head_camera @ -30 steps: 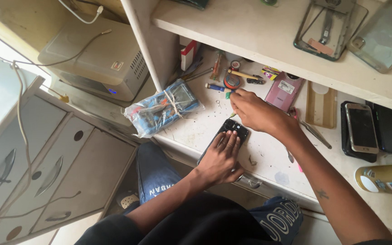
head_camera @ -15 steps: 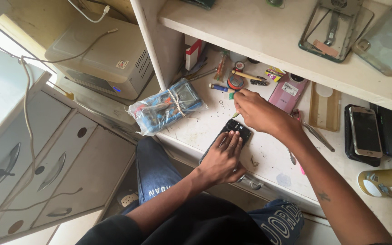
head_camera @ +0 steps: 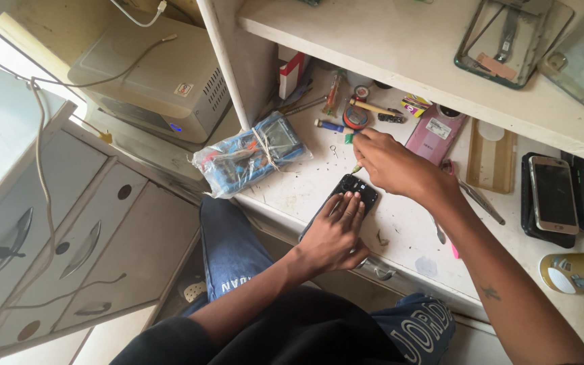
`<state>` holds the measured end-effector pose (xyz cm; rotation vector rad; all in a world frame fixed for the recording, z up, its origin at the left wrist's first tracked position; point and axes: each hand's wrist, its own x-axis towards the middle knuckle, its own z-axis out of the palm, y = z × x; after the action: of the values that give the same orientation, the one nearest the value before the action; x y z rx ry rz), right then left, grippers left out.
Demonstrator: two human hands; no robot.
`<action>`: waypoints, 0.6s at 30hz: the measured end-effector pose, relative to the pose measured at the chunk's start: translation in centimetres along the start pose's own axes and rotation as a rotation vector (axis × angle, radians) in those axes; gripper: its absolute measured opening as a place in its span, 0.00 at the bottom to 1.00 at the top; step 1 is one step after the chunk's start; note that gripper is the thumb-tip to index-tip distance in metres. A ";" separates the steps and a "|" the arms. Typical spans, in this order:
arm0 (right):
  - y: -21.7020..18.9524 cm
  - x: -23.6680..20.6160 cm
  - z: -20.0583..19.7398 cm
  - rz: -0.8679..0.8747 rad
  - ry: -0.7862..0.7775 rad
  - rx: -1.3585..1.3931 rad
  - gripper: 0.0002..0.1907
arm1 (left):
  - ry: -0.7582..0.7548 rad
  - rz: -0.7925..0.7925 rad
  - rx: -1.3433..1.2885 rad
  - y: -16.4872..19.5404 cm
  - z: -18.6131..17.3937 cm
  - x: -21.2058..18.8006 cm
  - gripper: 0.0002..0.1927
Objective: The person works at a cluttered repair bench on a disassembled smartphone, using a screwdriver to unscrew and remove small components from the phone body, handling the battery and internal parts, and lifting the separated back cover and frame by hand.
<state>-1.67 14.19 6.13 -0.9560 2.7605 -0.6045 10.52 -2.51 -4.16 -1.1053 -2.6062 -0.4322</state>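
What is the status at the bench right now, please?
Left hand flat on black phone. Right hand pinches small screwdriver above it. Bagged multimeter beside, apart.

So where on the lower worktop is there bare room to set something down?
Bare patches: between the plastic-wrapped bundle and the black phone, and right of the left hand near the front edge. Crowded: the back, around the pink phone and small tools.

Phone repair bench [head_camera: 407, 223]: opened phones [head_camera: 554, 190], tools [head_camera: 373, 107]
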 end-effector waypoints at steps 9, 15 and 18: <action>0.1 0.4 0.2 -0.035 0.022 0.024 0.04 | 0.039 0.004 -0.021 0.0 -0.1 -0.1 0.45; -1.4 0.3 -0.4 -0.110 0.013 0.167 0.03 | 0.031 -0.001 -0.026 0.1 -0.1 0.0 0.45; -2.1 0.5 -0.9 -0.125 0.068 0.130 0.01 | 0.034 0.002 -0.020 0.1 -0.1 0.0 0.45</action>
<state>-1.09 12.66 7.84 -1.1042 2.6951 -0.8396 10.57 -2.49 -4.04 -1.0968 -2.5765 -0.4742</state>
